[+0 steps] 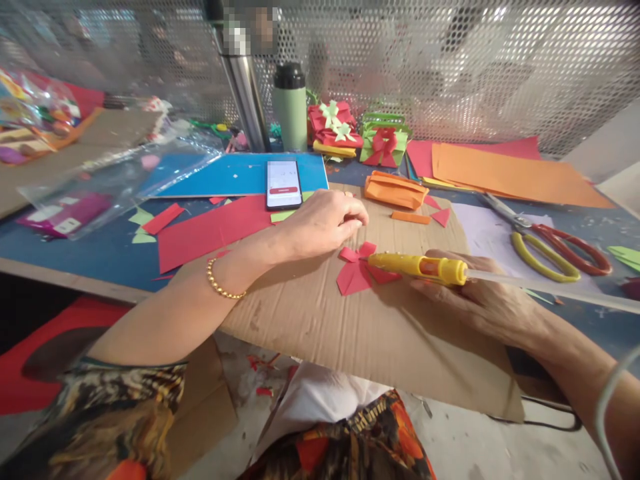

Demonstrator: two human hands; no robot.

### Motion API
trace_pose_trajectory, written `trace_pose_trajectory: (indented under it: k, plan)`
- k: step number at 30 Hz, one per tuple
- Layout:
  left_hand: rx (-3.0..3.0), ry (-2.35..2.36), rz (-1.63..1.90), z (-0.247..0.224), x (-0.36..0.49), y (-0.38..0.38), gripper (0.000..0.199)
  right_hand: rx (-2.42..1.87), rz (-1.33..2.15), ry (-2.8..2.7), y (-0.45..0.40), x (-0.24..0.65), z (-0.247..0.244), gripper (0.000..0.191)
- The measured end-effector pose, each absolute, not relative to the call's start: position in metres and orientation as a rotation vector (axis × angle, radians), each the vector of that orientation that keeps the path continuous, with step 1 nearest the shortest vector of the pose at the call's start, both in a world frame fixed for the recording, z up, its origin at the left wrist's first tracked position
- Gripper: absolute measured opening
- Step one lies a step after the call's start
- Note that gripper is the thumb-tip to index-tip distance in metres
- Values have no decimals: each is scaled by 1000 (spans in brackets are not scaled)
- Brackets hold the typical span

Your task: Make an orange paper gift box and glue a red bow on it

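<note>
My right hand point(480, 303) is closed around a yellow hot glue gun point(415, 265), which lies nearly level and points left. A long translucent glue stick point(540, 283) runs out of its rear. The nozzle tip meets the middle of a red paper bow point(356, 275) on the cardboard sheet point(320, 327). My left hand point(323, 223) is just behind and left of the bow, fingers loosely bent, thumb a little apart, nothing visible in them. Beyond it sit a small folded orange paper bag point(395, 190) and an orange strip point(410, 218).
Scissors point(525, 227) lie at right, near orange paper sheets point(505, 173). A phone point(283, 185), red paper point(210, 230) and a blue board point(230, 175) are at left. Behind stand a green tumbler point(290, 110), a steel flask point(245, 93), and red point(335, 123) and green paper bags point(383, 143).
</note>
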State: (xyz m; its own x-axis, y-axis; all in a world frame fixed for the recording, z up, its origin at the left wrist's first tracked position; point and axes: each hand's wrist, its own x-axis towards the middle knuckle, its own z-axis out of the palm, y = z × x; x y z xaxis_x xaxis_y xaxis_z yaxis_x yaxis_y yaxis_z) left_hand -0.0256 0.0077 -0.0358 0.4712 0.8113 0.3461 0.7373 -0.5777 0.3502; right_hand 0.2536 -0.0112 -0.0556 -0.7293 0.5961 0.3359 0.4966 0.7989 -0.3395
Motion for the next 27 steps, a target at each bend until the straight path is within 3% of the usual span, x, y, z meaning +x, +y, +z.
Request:
trace_pose_trajectory:
  k: [5, 10, 17, 27]
  plan:
    - [2559, 1436, 369, -27, -30, -2, 22, -883, 377, -2497, -11, 255, -63, 46]
    - [2469, 1464, 294, -27, -28, -3, 9, -920, 350, -2466, -11, 255, -71, 52]
    - [2372, 1367, 362, -41, -27, 4, 34, -877, 347, -2485, -12, 256, -69, 48]
    - [2354, 1360, 376, -44, -26, 5, 40, -993, 452, -2491, -14, 249, -53, 43]
